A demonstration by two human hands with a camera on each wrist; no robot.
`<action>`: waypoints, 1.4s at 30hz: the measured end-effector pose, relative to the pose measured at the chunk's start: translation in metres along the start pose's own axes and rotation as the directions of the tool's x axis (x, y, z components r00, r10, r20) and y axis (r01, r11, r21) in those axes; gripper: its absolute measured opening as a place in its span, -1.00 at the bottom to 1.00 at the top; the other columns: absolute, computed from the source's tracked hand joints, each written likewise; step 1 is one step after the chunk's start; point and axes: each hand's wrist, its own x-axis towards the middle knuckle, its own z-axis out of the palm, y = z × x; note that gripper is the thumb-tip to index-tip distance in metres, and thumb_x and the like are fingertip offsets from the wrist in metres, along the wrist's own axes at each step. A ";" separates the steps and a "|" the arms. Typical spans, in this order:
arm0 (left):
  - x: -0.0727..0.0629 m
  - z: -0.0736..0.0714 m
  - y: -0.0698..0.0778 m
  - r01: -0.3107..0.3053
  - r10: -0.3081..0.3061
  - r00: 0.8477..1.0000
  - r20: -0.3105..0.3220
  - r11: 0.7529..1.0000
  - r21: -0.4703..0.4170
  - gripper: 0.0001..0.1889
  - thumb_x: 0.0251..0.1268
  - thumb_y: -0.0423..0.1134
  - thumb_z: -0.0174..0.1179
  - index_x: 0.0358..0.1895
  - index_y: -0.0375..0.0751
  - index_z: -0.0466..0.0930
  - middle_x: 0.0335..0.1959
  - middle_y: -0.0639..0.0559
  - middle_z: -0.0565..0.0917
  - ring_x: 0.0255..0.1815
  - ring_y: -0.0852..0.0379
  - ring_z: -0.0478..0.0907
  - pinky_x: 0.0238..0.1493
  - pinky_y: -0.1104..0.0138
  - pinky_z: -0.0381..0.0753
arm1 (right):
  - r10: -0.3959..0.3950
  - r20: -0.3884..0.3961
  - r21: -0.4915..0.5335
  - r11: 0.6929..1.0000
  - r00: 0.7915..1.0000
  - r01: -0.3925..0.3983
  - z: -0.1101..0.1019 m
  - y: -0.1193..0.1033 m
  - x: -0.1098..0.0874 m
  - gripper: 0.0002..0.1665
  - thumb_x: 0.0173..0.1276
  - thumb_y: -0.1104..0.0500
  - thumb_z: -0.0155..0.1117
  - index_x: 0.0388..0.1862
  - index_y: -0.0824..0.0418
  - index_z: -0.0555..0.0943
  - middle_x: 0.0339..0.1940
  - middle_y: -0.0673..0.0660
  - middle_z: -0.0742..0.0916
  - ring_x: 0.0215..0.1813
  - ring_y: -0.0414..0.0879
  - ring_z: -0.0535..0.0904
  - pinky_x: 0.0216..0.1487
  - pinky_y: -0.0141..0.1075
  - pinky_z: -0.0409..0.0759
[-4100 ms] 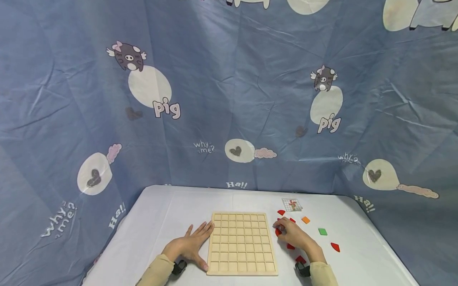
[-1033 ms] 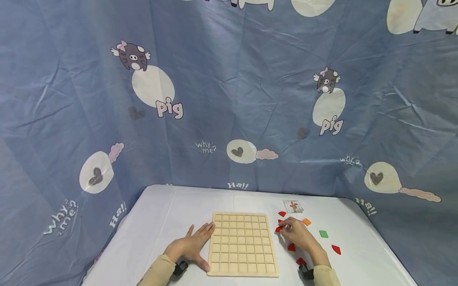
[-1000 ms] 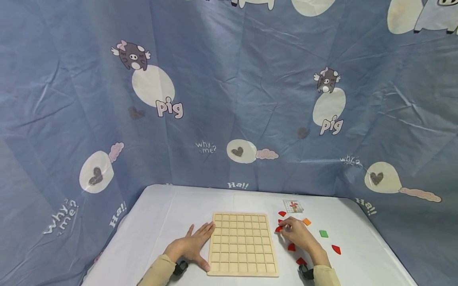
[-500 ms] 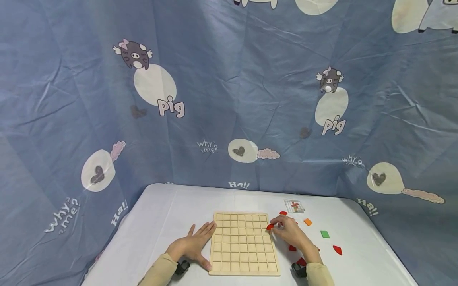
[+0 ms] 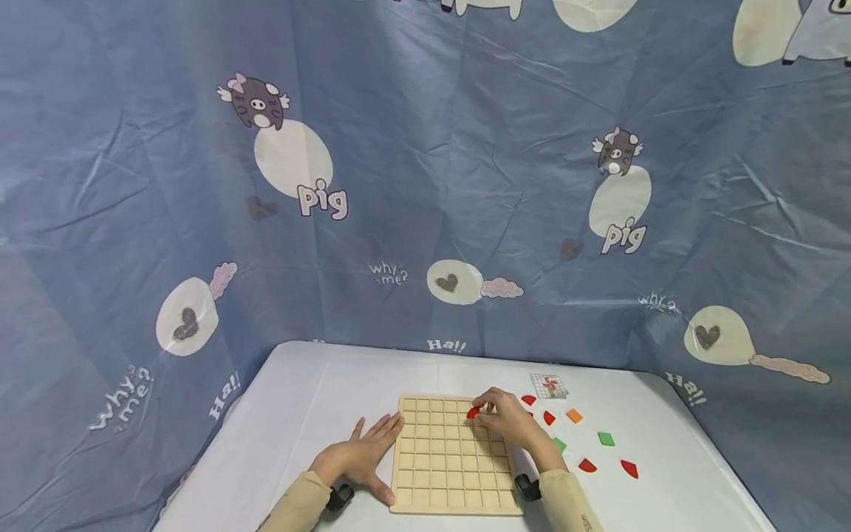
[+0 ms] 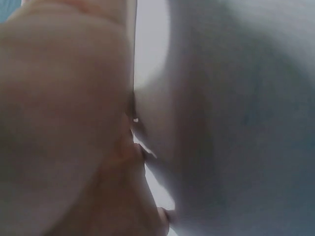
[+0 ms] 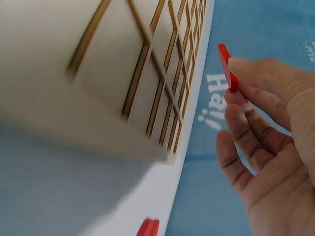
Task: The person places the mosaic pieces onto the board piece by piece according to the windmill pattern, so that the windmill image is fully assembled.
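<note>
A flat red quarter-circle tile [image 5: 473, 412] is pinched between the thumb and finger of my right hand [image 5: 510, 423], above the upper right cells of the wooden grid board [image 5: 439, 462]. In the right wrist view the same red tile [image 7: 227, 69] shows edge-on, with the other fingers loosely bent below it. My left hand [image 5: 362, 456] lies spread on the table, its fingertips and thumb at the board's left edge. The left wrist view is dark and blurred, showing mostly skin of the left hand [image 6: 64, 108].
Right of the board lie several loose tiles: red ones [image 5: 587, 465], an orange square [image 5: 575, 415] and a green one [image 5: 606, 439]. A small picture card [image 5: 549, 386] with a grid and pinwheel lies behind them on the white table [image 5: 346, 369]. A blue printed curtain [image 5: 399, 177] hangs beyond.
My right hand has picked up a red tile from the table on the right and carried it left over the board. The left hand has stayed at the board's left edge.
</note>
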 end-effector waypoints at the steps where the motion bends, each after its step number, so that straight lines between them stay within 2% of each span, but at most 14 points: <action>1: 0.000 0.000 0.000 0.002 -0.002 1.000 0.001 1.000 0.003 0.42 -0.32 0.37 0.43 0.55 -0.23 -0.26 0.60 -0.14 -0.22 0.61 -0.15 -0.27 0.48 -0.27 -0.36 | -0.010 -0.003 0.004 1.000 1.000 0.010 0.002 -0.001 0.003 -0.80 0.30 0.23 0.32 -0.10 0.20 0.69 -0.18 -0.04 0.68 -0.25 -0.24 0.52 -0.28 -0.40 0.56; 4: 0.002 0.000 0.000 0.011 -0.011 1.000 0.001 1.000 0.014 0.42 -0.33 0.39 0.42 0.55 -0.22 -0.26 0.60 -0.14 -0.22 0.61 -0.14 -0.26 0.49 -0.26 -0.36 | -0.033 -0.002 -0.002 0.999 0.999 0.033 0.007 -0.003 0.010 -0.82 0.29 0.24 0.34 -0.13 0.21 0.70 -0.19 -0.01 0.68 -0.26 -0.24 0.52 -0.29 -0.40 0.55; 10: 0.002 0.001 -0.001 0.012 -0.012 1.000 0.003 1.000 0.012 0.42 -0.32 0.39 0.41 0.55 -0.22 -0.25 0.60 -0.14 -0.22 0.61 -0.12 -0.26 0.49 -0.26 -0.36 | -0.027 0.028 0.002 1.000 0.999 0.027 0.015 -0.009 0.019 -0.79 0.26 0.25 0.36 -0.12 0.26 0.70 -0.20 0.04 0.69 -0.27 -0.22 0.53 -0.29 -0.39 0.55; 18: 0.001 0.003 -0.003 -0.012 0.012 1.000 0.002 1.000 0.001 0.42 -0.30 0.38 0.42 0.55 -0.22 -0.28 0.60 -0.14 -0.24 0.61 -0.13 -0.27 0.47 -0.28 -0.37 | -0.014 0.043 -0.004 1.000 0.999 0.014 0.022 -0.012 0.021 -0.83 0.25 0.24 0.37 -0.17 0.21 0.71 -0.21 0.06 0.69 -0.26 -0.23 0.55 -0.26 -0.36 0.59; 33: 0.000 -0.002 0.002 0.018 -0.018 1.000 0.006 1.000 0.000 0.41 -0.31 0.39 0.41 0.55 -0.22 -0.25 0.61 -0.12 -0.22 0.61 -0.13 -0.27 0.49 -0.25 -0.39 | -0.021 0.067 -0.043 0.999 0.998 0.024 0.028 -0.012 0.027 -0.83 0.24 0.25 0.38 -0.18 0.20 0.72 -0.27 0.04 0.69 -0.34 -0.28 0.52 -0.33 -0.40 0.56; 42: -0.001 -0.001 0.002 0.009 -0.009 1.000 -0.003 1.000 0.006 0.42 -0.33 0.38 0.42 0.55 -0.24 -0.24 0.60 -0.13 -0.22 0.61 -0.13 -0.26 0.48 -0.26 -0.38 | -0.046 0.098 -0.069 0.996 0.994 0.053 0.034 -0.014 0.027 -0.84 0.23 0.27 0.38 -0.19 0.16 0.72 -0.28 0.00 0.68 -0.33 -0.31 0.50 -0.30 -0.41 0.56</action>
